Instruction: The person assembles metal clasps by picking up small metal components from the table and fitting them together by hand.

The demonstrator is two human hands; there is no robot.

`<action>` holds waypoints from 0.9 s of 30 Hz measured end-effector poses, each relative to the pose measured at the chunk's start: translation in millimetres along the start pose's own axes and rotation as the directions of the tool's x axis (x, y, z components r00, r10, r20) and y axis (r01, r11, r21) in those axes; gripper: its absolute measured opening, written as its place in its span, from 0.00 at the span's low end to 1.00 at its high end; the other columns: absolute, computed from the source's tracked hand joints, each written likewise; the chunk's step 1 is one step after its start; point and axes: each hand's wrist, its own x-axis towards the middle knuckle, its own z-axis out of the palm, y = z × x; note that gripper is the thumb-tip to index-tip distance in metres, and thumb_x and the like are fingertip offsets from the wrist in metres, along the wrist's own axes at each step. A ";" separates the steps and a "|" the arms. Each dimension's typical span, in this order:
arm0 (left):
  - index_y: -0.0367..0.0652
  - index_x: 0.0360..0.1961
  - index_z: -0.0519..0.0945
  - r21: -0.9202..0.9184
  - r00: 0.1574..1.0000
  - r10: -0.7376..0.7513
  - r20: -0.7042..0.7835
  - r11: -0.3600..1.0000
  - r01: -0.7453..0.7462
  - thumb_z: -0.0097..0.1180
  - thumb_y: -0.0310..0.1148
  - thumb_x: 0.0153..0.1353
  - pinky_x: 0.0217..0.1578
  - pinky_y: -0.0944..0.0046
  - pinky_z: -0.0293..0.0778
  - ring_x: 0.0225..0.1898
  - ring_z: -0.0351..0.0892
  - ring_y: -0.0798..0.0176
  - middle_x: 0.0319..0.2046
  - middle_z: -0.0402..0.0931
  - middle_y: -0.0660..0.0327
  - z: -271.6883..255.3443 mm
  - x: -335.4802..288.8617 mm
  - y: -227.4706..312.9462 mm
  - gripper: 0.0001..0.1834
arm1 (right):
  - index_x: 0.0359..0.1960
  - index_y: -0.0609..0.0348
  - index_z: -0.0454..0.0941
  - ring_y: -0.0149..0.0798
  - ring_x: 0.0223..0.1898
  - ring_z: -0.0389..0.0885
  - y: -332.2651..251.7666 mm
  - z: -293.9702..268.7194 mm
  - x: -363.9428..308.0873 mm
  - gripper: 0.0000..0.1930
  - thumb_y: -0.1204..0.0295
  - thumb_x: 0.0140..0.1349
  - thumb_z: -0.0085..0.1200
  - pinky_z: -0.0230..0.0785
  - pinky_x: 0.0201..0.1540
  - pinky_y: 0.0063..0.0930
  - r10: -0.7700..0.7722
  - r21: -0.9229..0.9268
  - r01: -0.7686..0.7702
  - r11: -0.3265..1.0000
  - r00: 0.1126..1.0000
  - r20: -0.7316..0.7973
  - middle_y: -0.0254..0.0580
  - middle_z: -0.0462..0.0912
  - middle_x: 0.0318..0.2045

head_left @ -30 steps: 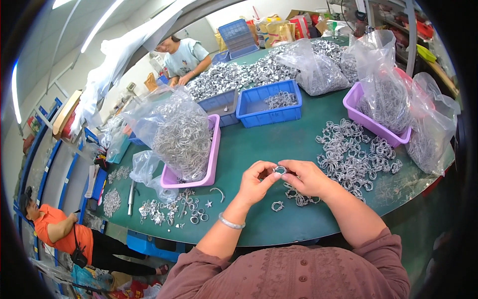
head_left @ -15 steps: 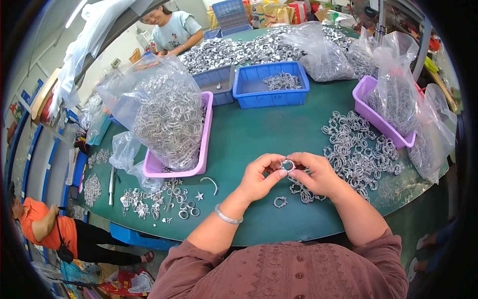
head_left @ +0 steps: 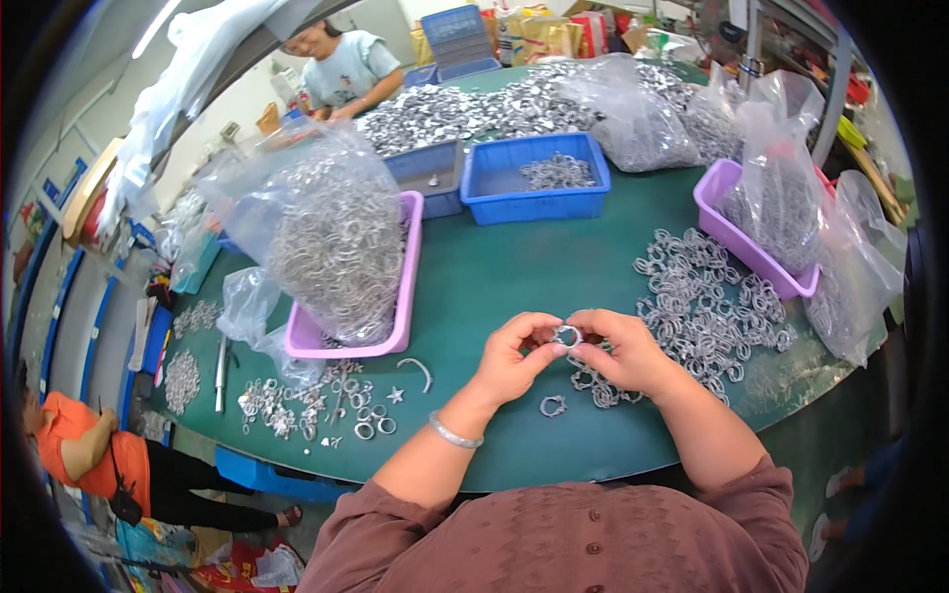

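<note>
1 loose ring lies on the near part of the green counter. Just beyond, the left hand and the right hand pinch 1 silvery ring between them, each grip narrow on it. A ring heap spreads right, 1 purple bin stands left, and 1 blue bin sits farther.

1 blue bin with rings stands on 1 table; 1 grey bin sits left of it; 2 purple baskets flank it. On its near side: 2 hands, 1 held ring, 1 stray ring, 1 lone star, 1 curved strip.
</note>
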 end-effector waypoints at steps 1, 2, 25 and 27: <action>0.39 0.40 0.72 0.039 1.000 -0.001 0.002 0.999 0.000 0.55 0.21 0.51 0.32 0.76 0.68 0.31 0.69 0.75 0.30 0.70 0.67 0.0 -0.2 -1.2 0.13 | 0.38 0.62 0.72 0.36 0.26 0.77 2.6 0.6 -2.7 0.13 0.76 0.49 0.56 0.69 0.29 0.25 0.007 -0.011 -0.007 1.000 1.000 -0.012 0.42 0.76 0.27; 0.38 0.39 0.72 0.046 1.000 0.004 0.004 0.999 -0.005 0.55 0.21 0.51 0.32 0.76 0.68 0.31 0.69 0.75 0.30 0.70 0.67 1.7 1.6 -2.7 0.13 | 0.39 0.62 0.72 0.36 0.26 0.76 3.4 -1.3 -3.5 0.14 0.76 0.49 0.56 0.69 0.29 0.25 0.016 -0.029 -0.017 0.999 0.999 -0.032 0.42 0.76 0.27; 0.41 0.31 0.73 0.149 0.984 0.155 -0.085 0.979 -0.142 0.60 0.23 0.43 0.25 0.70 0.65 0.24 0.66 0.69 0.25 0.65 0.64 1.2 0.9 0.1 0.12 | 0.43 0.67 0.69 0.29 0.35 0.72 -5.0 3.2 -2.6 0.15 0.82 0.50 0.46 0.65 0.40 0.21 0.170 -0.001 -0.171 0.985 0.982 0.082 0.38 0.74 0.34; 0.41 0.31 0.73 0.151 0.987 0.140 -0.084 0.980 -0.126 0.60 0.23 0.43 0.25 0.70 0.66 0.24 0.66 0.69 0.25 0.65 0.64 2.6 3.8 0.2 0.12 | 0.44 0.68 0.68 0.28 0.35 0.71 0.2 2.7 -4.5 0.16 0.82 0.51 0.45 0.64 0.41 0.21 0.213 0.031 -0.214 0.976 0.976 0.037 0.38 0.73 0.34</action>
